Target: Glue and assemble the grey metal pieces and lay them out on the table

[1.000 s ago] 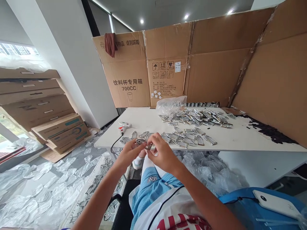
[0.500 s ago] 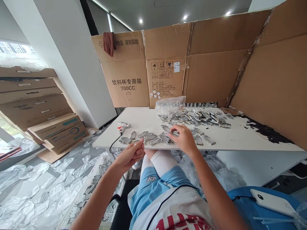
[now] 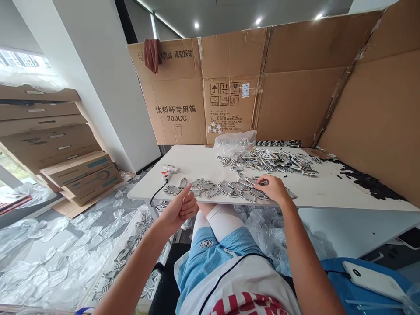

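My left hand (image 3: 182, 207) is held closed at the table's front edge, thumb uppermost. Its curled fingers hide whatever may be inside. Farther right, my right hand (image 3: 273, 189) reaches over the table from the side, its thumb and fingertips pinched at a silver arch-shaped piece (image 3: 254, 180) among others like it. A row of these flat silver pieces (image 3: 226, 188) lies along the front edge between and around my hands. Behind my right hand is a larger heap of the same pieces (image 3: 275, 161), partly beside a clear plastic bag (image 3: 234, 143).
A white glue gun (image 3: 170, 171) with a black cable lies on the left of the white table (image 3: 197, 159). Cardboard panels (image 3: 229, 57) wall the back and right. Black scraps (image 3: 367, 181) lie at right. A white phone (image 3: 374, 280) rests on a blue stool (image 3: 341, 264).
My right hand has moved right along the row, from its middle to nearer its right end. My left hand has stayed closed near the front edge, shifting slightly left. The view has shifted slightly.
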